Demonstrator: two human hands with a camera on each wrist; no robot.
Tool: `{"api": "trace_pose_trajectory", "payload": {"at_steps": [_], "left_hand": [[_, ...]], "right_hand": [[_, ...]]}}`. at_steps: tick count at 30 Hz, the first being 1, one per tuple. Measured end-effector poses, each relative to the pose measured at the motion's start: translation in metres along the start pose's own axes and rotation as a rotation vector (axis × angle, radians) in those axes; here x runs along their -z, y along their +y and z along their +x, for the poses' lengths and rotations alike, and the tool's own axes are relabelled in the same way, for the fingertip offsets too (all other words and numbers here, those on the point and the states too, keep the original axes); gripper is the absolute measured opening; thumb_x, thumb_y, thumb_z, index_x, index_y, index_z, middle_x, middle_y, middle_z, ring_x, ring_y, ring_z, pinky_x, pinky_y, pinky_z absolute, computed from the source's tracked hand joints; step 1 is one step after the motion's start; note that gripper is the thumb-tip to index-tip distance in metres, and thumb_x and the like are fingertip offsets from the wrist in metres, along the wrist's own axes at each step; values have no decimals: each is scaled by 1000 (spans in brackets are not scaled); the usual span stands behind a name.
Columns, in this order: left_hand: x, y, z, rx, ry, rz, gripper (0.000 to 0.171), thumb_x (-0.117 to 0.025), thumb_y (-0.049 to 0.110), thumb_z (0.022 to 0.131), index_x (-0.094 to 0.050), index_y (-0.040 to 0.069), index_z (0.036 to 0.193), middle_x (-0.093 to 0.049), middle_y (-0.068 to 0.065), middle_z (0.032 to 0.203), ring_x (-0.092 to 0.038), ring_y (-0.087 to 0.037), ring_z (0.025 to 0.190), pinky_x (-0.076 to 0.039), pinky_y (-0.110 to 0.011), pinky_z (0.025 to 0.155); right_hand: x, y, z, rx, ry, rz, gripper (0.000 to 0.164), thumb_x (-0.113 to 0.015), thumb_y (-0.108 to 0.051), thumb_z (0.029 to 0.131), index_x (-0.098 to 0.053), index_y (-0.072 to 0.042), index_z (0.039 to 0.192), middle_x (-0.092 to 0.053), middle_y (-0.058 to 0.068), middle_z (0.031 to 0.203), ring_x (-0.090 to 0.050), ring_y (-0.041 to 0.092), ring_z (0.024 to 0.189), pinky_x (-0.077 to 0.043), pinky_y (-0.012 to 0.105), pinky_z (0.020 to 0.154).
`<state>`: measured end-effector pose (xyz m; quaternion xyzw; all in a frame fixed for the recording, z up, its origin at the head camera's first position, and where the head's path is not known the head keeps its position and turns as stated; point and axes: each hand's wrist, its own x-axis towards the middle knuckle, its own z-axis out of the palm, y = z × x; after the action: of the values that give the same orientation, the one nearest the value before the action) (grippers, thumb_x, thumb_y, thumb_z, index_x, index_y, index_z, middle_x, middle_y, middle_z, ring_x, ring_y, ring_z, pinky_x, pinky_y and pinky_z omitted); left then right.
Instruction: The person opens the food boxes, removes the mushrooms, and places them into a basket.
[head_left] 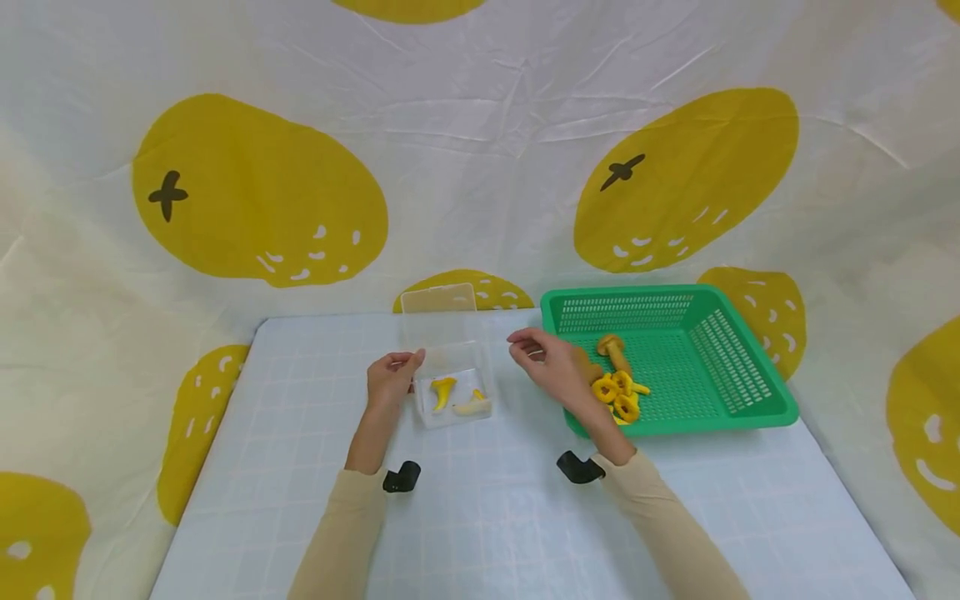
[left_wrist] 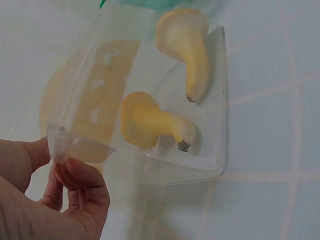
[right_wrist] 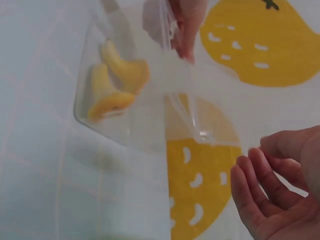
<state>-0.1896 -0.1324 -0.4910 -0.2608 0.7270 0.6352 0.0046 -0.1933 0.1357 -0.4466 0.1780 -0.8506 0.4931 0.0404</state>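
Observation:
A clear plastic box (head_left: 431, 419) with a hinged lid (head_left: 438, 321) stands on the table, its lid raised at the back. Two yellow mushrooms (left_wrist: 152, 122) lie inside, stems and caps showing through the walls in both wrist views. My left hand (head_left: 390, 382) pinches the box's left rim between thumb and fingers. Right of the box, my right hand (head_left: 553, 371) hovers with loosely bent fingers and holds nothing. Beneath that forearm, several yellow mushrooms (head_left: 626, 407) and a brown one (head_left: 613, 352) lie in the green basket (head_left: 712, 427), partly hidden by the hand.
The basket covers the table's back right, its tall slotted sides close to the right forearm. A light checked cloth covers the table (head_left: 480, 517). Behind it hangs a pale curtain (head_left: 480, 200) with large yellow fruit prints.

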Motion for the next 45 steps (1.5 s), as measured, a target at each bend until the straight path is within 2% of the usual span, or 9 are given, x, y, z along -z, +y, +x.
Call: {"api": "trace_pose_trajectory", "payload": {"at_steps": [5, 12, 19, 22, 27, 34, 45], "left_hand": [[-1, 3, 1, 37, -10, -11, 38, -78, 34, 94, -67, 4, 115, -57, -5, 97, -49, -15, 75, -46, -19, 58], [-3, 6, -1, 73, -15, -23, 39, -78, 32, 93, -65, 4, 116, -55, -5, 96, -48, -15, 74, -45, -18, 56], [-4, 6, -2, 76, -5, -40, 39, -79, 31, 93, -66, 2, 115, -55, -5, 93, -48, -15, 72, -45, -18, 56], [-3, 5, -2, 66, -10, -52, 39, -79, 31, 92, -66, 1, 115, -55, -5, 92, -48, -14, 71, -46, -18, 55], [0, 4, -2, 39, -7, -63, 38, -79, 30, 93, -66, 1, 114, -54, -3, 89, -49, -12, 70, -46, -17, 54], [0, 2, -2, 21, -18, -72, 38, -78, 31, 93, -65, 2, 114, -54, 0, 88, -49, -10, 70, -45, -17, 54], [-1, 1, 0, 35, -23, -63, 42, -77, 36, 94, -64, 4, 119, -55, -2, 95, -48, -12, 73, -45, -17, 56]], "right_hand": [[-22, -7, 6, 39, -56, 20, 17, -66, -8, 100, -69, 0, 115, -71, 11, 101, -68, 25, 92, -59, 39, 85], [-52, -13, 12, 23, -164, 39, 18, -68, -6, 99, -68, 0, 116, -71, 12, 105, -68, 25, 95, -59, 37, 87], [-77, -12, 19, 23, -260, 29, 21, -65, 0, 98, -65, 4, 119, -67, 23, 116, -65, 29, 101, -57, 36, 93], [-86, -11, 22, 39, -276, -7, 23, -65, 2, 98, -64, 7, 120, -65, 24, 115, -64, 30, 102, -57, 37, 93], [-99, -13, 26, 58, -313, -90, 25, -67, -1, 98, -64, 8, 121, -65, 19, 115, -63, 31, 105, -55, 39, 94], [-112, -15, 26, 52, -337, -340, 22, -69, -9, 98, -69, -3, 119, -69, 10, 113, -64, 23, 106, -54, 35, 95], [-117, -18, 25, -7, -335, -340, 19, -69, 1, 95, -72, -4, 113, -71, 8, 108, -63, 21, 96, -54, 33, 94]]}}
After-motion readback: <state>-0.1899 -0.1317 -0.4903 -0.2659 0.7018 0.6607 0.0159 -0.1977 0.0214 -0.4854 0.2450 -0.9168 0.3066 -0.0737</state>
